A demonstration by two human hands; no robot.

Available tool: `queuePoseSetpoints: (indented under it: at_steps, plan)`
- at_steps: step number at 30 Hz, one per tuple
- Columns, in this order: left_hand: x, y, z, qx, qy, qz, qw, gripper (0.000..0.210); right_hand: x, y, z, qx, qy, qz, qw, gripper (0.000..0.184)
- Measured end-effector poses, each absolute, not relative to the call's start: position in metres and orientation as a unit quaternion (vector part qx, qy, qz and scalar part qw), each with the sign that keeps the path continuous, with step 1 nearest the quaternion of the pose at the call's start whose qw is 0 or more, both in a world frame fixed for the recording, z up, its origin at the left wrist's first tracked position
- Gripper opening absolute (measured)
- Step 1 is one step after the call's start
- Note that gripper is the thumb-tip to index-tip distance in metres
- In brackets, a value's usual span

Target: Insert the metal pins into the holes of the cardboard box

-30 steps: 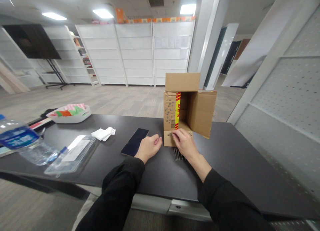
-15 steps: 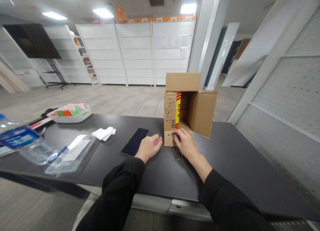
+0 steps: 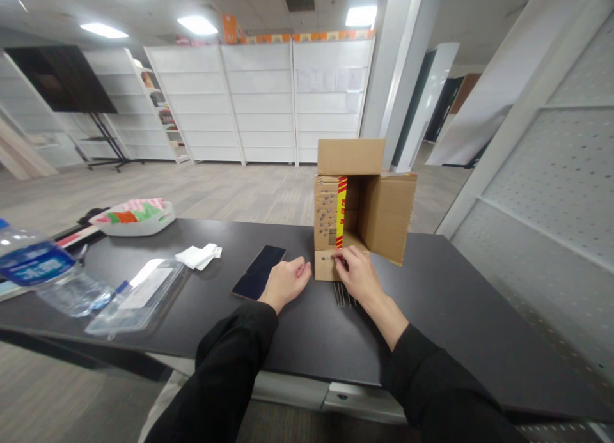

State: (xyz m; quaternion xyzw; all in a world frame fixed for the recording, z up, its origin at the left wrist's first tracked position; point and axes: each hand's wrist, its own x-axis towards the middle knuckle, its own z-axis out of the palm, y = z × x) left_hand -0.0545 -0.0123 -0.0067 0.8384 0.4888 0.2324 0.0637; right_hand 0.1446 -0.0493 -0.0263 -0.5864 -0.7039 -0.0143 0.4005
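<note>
A dark worktop [image 3: 432, 302] carries an opened cardboard box [image 3: 357, 203] lying on its side with its mouth toward the person and its flaps spread; a dark phone [image 3: 259, 272] lies left of the box, and a clear plastic bag [image 3: 139, 296], a water bottle [image 3: 43, 273] and a white basket [image 3: 137, 218] sit well to the left. The right hand [image 3: 359, 277] rests on the lower front flap of the box, its fingers [image 3: 341, 259] pressed together on a small item too small to identify, with thin dark rods [image 3: 341, 295] on the worktop just beneath it. The left hand [image 3: 286, 282] lies on the worktop between the phone and the box in a loose fist, fingers curled together and holding nothing visible.
</note>
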Motion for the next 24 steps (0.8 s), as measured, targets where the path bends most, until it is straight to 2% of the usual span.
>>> queuePoseSetpoints:
  at_steps: [15,24]
  plan:
    - [-0.054,-0.013,-0.006,0.837,0.492,0.23,0.073,0.037,0.152,-0.056,-0.024,-0.573,-0.699,0.039,0.426,0.011]
    - [-0.053,-0.014,-0.005,0.836,0.482,0.249,0.083,0.036,0.144,-0.074,-0.015,-0.524,-0.775,0.095,0.342,0.021]
